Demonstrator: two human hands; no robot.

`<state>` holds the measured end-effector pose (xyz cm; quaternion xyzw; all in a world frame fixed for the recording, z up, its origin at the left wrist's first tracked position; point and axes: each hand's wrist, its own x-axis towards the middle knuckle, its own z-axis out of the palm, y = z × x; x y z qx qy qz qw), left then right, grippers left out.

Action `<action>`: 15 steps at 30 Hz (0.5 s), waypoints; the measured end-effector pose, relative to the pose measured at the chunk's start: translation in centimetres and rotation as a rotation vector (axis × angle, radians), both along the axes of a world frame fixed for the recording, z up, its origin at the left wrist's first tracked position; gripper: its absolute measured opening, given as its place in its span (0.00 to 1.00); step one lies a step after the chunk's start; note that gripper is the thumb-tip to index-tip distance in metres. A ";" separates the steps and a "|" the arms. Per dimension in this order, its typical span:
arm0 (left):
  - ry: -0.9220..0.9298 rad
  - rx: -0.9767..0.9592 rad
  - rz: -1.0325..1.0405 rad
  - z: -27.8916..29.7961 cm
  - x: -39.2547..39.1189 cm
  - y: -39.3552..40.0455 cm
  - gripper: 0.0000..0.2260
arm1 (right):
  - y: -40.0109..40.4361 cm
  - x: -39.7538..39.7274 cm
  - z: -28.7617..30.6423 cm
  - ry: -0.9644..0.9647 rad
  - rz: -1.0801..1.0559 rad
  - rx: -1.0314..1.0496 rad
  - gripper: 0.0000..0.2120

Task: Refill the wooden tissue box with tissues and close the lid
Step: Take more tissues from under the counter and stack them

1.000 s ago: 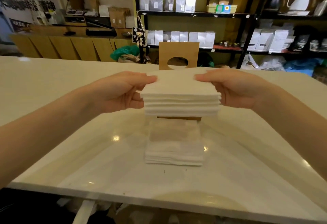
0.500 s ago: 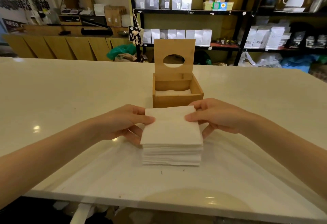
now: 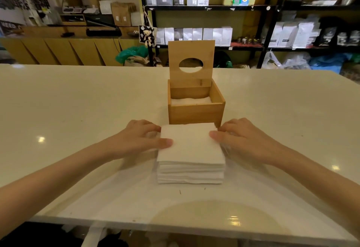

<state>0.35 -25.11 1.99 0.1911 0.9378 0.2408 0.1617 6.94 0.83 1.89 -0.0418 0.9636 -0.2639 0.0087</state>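
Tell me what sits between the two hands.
In the head view, the tissue stack lies between the left hand and right hand; both thumbs rest on its top sheet, fingers at its sides.

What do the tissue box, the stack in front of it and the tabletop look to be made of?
Tissue box: pale wood, possibly bamboo, with visible grain and a smooth matte finish. Tissue stack: soft white paper in thin, layered sheets. Tabletop: cream and glossy, reflecting lights; stone or laminate, hard to tell which.

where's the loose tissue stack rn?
Head view, centre: the tissue stack sits on the table, just in front of the open wooden box, between the left hand and right hand.
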 end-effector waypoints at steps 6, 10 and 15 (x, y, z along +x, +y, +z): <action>-0.116 -0.003 -0.040 -0.4 1.0 0.2 0.40 | -0.4 0.8 -1.7 -0.097 0.042 0.022 0.26; -0.179 0.109 0.029 0.6 0.9 0.9 0.34 | -0.6 0.9 -0.8 -0.181 0.028 -0.045 0.23; -0.198 0.116 0.060 1.1 1.2 1.8 0.28 | -1.2 0.4 0.1 -0.222 0.020 -0.015 0.15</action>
